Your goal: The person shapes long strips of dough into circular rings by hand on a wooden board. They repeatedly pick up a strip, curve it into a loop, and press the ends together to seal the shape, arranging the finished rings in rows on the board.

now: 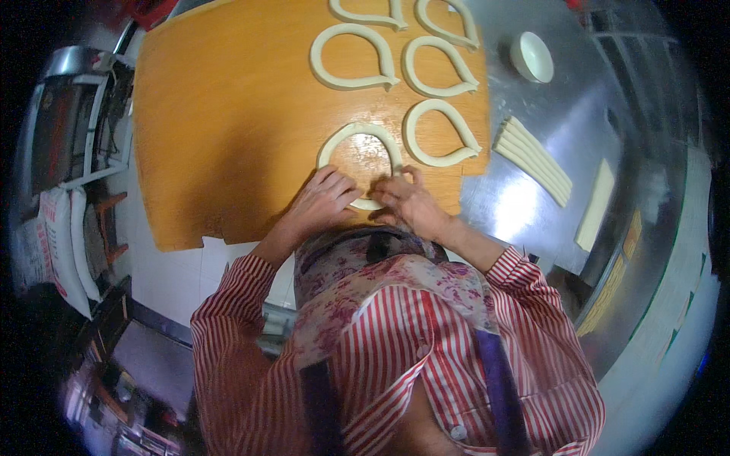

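A pale dough ring [357,128] lies at the near edge of an orange-brown wooden board [220,99]. On its near left side my left hand [328,199] has its fingers curled over the dough. My right hand [413,202] is closed on the near right part, fingers bent and pressed in. Both hands are close together there, and they hide part of the dough between them. Several finished-looking dough loops [442,132], each with its ends joined in a point, rest further off on the board.
To the right, a metal worktop [506,182] carries a white bowl [531,57], a slab of dough strips [534,161] side by side and a single dough strip [595,205]. White sacks [65,247] stand at the left. A floral apron [426,285] touches the near board edge.
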The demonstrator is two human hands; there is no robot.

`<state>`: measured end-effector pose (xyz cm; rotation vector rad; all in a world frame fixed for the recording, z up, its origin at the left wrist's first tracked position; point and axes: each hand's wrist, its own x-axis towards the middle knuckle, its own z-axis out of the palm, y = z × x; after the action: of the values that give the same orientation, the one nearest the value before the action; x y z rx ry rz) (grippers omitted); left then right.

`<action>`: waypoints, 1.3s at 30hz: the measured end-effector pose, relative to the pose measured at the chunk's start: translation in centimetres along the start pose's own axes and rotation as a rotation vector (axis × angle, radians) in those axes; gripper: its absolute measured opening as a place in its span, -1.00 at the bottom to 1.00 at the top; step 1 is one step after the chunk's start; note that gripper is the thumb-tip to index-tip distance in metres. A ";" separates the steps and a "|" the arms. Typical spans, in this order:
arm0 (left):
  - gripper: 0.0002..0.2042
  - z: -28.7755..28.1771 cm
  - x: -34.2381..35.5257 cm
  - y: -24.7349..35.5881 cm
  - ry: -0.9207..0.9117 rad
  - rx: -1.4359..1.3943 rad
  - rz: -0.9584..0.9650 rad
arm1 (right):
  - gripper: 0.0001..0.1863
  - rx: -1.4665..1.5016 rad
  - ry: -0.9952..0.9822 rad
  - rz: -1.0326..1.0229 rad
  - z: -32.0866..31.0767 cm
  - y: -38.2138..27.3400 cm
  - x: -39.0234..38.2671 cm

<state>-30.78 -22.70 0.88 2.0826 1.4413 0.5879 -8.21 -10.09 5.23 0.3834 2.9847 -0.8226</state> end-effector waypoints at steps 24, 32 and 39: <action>-0.62 -3.8 5.1 -4.2 0.529 0.242 -0.541 | -0.71 -0.275 0.288 0.389 -2.9 5.4 10.0; -0.60 -3.5 7.8 -5.0 0.494 0.295 -0.447 | -0.69 -0.276 0.221 0.463 -1.8 5.8 10.6; -0.67 -3.2 8.7 -6.1 0.480 0.202 -0.449 | -0.76 -0.109 0.389 0.365 -1.3 5.2 11.4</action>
<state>-34.17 -12.23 -0.21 1.7293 2.2415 0.8136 -17.98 -2.54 2.74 1.1603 3.1169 -0.6018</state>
